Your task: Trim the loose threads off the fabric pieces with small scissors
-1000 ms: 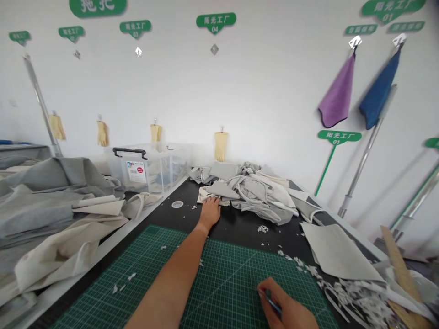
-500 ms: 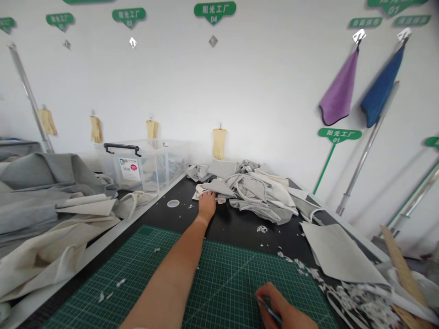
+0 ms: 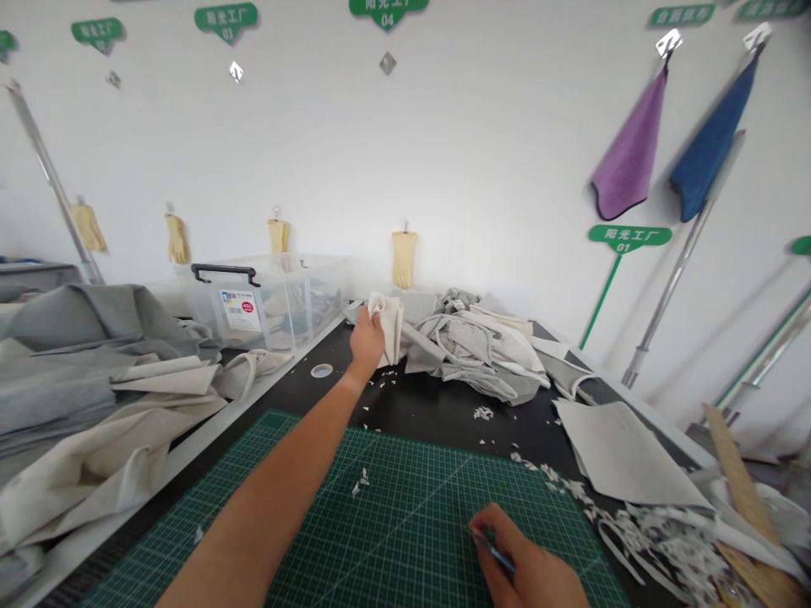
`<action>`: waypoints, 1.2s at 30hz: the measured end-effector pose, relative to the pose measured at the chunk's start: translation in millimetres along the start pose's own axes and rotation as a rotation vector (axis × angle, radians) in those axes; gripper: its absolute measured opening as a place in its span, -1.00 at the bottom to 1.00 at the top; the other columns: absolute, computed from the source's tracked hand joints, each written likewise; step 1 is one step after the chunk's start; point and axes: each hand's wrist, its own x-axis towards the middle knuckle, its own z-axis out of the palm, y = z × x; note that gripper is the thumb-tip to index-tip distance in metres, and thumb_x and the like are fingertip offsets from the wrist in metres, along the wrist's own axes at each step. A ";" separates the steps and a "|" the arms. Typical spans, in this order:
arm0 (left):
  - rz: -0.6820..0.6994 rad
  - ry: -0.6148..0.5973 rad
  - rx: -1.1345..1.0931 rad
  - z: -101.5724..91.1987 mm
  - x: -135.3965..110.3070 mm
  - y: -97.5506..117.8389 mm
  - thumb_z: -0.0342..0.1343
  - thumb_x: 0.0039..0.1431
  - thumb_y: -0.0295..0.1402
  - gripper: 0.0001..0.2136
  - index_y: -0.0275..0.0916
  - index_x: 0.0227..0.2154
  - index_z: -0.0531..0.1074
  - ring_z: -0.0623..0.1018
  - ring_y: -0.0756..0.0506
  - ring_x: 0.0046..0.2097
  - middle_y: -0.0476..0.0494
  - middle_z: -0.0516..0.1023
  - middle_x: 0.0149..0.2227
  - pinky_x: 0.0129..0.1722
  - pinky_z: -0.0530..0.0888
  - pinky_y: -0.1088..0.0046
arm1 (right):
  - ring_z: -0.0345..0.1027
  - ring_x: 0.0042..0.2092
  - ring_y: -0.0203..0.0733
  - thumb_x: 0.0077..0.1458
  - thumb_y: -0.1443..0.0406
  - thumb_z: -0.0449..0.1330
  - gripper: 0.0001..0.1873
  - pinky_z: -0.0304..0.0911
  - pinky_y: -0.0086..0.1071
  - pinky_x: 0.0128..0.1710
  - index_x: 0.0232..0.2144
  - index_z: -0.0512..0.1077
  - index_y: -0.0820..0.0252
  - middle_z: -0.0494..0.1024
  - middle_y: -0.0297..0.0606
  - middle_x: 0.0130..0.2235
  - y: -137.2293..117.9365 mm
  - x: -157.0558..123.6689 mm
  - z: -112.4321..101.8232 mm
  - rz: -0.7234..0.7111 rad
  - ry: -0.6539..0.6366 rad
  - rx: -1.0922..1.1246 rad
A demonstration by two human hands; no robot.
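Note:
At the far side of the table, my left hand (image 3: 367, 342) is closed on a folded cream cloth (image 3: 392, 331), raised beside the heap of grey fabric (image 3: 491, 359). My right hand (image 3: 529, 564) is low over the green cutting mat (image 3: 411, 507). Its fingers pinch a slim, pen-like tool (image 3: 498, 553) with a bluish-grey shaft; the tip is too small to make out. Small white scraps (image 3: 361, 481) lie on the mat.
A clear plastic box (image 3: 297, 308) stands back left, with piled cloth (image 3: 95, 380) in front. A tape roll (image 3: 322, 371) lies on the black tabletop. At right are a grey sheet (image 3: 627, 452), shredded scraps (image 3: 665, 549) and a wooden ruler (image 3: 741, 481).
My left hand has lifted the cream cloth from the heap's left edge and moved up and slightly left. My right hand stays almost in place with the tool.

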 end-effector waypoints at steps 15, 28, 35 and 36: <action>-0.352 -1.013 -0.937 -204.0 -127.9 63.7 0.23 0.16 -0.11 -0.61 -0.20 -0.01 0.49 0.60 -0.26 -0.06 -0.21 0.62 -0.09 0.04 0.48 0.18 | 0.53 -0.29 -0.18 0.31 0.18 -0.04 -0.80 0.13 -0.44 -0.33 -0.20 0.39 -0.06 0.60 -0.44 -0.35 -8.8 -13.7 -11.6 -0.055 0.053 0.071; -0.600 -1.031 -1.008 -214.7 -272.0 26.0 0.18 0.16 -0.19 -0.64 -0.23 -0.02 0.50 0.53 -0.25 0.05 -0.21 0.60 -0.05 0.14 0.35 0.22 | 0.47 -0.31 -0.13 0.31 0.03 -0.04 -0.67 0.14 -0.40 -0.31 -0.23 0.45 0.00 0.60 -0.35 -0.32 -20.9 -32.0 -19.5 -0.077 0.239 0.111; -0.555 -0.702 -0.958 -211.8 -303.8 21.0 0.10 0.18 -0.28 -0.67 -0.30 -0.04 0.47 0.51 -0.23 0.02 -0.27 0.57 -0.04 0.05 0.39 0.27 | 0.36 -0.35 -0.18 0.28 -0.04 0.00 -0.56 0.12 -0.42 -0.32 -0.44 0.38 0.11 0.50 -0.36 -0.44 -68.3 -74.0 -19.0 -0.130 0.284 0.270; -0.555 -0.724 -0.961 -211.7 -308.5 19.7 0.11 0.15 -0.28 -0.67 -0.30 -0.05 0.48 0.52 -0.22 0.00 -0.27 0.58 -0.07 0.01 0.40 0.27 | 0.36 -0.34 -0.18 0.27 -0.05 0.01 -0.56 0.12 -0.43 -0.33 -0.44 0.38 0.11 0.50 -0.36 -0.43 -78.6 -82.7 -17.6 -0.136 0.258 0.291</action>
